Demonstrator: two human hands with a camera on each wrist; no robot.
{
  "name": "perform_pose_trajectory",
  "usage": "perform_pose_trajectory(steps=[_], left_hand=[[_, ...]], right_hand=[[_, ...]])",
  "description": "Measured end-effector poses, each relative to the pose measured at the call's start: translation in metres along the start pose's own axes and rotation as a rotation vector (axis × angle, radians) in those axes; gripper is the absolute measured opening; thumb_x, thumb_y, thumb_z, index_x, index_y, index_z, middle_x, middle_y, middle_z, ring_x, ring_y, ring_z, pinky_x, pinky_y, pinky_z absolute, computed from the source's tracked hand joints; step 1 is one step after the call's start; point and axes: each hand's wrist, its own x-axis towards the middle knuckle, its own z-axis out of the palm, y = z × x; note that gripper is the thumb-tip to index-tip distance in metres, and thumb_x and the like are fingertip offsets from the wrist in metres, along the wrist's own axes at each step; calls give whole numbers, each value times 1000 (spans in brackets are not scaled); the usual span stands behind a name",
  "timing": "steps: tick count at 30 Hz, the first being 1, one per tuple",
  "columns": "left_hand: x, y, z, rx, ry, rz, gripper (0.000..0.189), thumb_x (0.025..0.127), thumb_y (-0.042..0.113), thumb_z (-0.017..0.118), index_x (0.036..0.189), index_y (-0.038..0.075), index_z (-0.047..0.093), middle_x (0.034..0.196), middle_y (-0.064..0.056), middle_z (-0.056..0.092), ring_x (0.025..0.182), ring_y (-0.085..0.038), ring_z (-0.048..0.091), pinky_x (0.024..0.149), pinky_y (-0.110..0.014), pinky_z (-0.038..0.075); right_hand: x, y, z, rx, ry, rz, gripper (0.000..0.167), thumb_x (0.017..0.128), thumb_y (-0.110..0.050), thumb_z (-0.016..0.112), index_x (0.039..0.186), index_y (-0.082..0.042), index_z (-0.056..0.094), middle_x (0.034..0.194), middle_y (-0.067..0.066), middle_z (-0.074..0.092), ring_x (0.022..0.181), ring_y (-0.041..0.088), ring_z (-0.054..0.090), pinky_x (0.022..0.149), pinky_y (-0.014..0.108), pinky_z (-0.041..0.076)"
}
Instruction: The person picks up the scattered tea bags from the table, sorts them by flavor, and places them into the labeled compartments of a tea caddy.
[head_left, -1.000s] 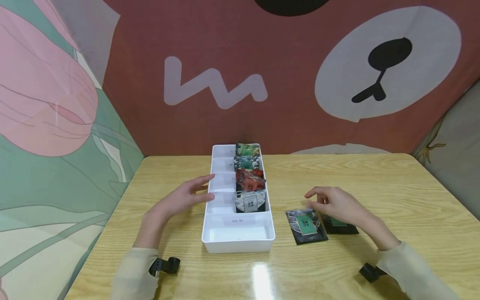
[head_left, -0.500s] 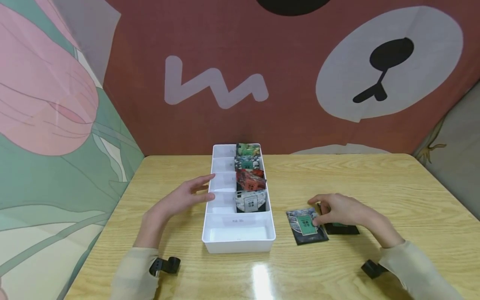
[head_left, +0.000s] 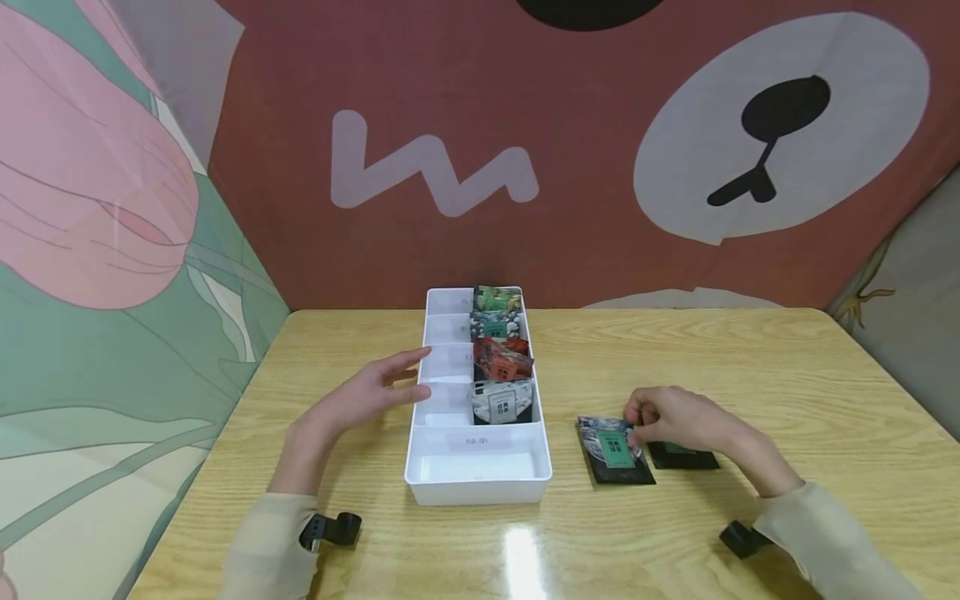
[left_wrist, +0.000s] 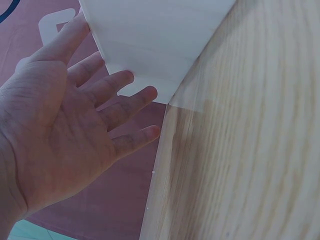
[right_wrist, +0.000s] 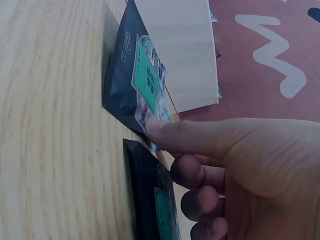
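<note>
My right hand (head_left: 678, 417) pinches the right edge of a black sachet with a green label (head_left: 615, 450), its thumb on the printed face in the right wrist view. That sachet is slightly tilted off the table. A second green-labelled black sachet (head_left: 684, 457) lies beside it, partly under the hand. With fingers extended, my left hand (head_left: 363, 390) touches the left side of a white divided box (head_left: 478, 493). In the box's back compartments stand a green sachet (head_left: 497, 298), a teal-labelled sachet (head_left: 495, 327), red sachets (head_left: 502, 362) and a white-grey sachet (head_left: 502, 404).
The front compartment (head_left: 480, 467) of the box shows its bare white floor. A wooden table (head_left: 375, 542) carries everything, and a reddish-brown wall hanging (head_left: 450, 250) rises behind it. Black wrist cameras sit on both cuffs.
My right hand has come down onto the left green-labelled sachet, taken its right edge between thumb and fingers, and tipped it slightly. The left hand stays at the box.
</note>
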Motion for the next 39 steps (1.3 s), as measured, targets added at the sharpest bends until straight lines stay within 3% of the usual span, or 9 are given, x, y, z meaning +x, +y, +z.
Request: perform_pose_trajectory(steps=[9,18,30,39], left_hand=[[1,0,0,8,-2,-3,75,90,52,68,154,30,36,162,1,31,147,-34,35,116,-57,33],[1,-1,-1,6,-3,13,76,89,54,68,154,30,36,162,1,31,147,-34,35,116,-56,33],[3,-6,0,12,-6,14,76,89,54,68,154,30,36,162,1,31,147,-34,35,116,-57,33],[4,-6,-1,7,-5,18,76,89,55,68,154,31,37,162,2,31,146,-34,35,116,-56,33]], right_hand=[[1,-3,2,-4,17,26,12,94,-30,69,88,-20,67,65,-5,59,55,10,50,50,25,37],[-3,-17,-6,79,96,-38,14,97,-29,65,93,-16,68,60,-3,54,50,8,46,46,25,35],[-9,-29,-8,117,227,-98,14,100,-29,62,98,-17,68,60,2,55,49,9,47,45,25,38],[-14,-39,-11,104,374,-121,13,100,-29,61,101,-18,69,59,5,55,46,8,42,46,26,37]])
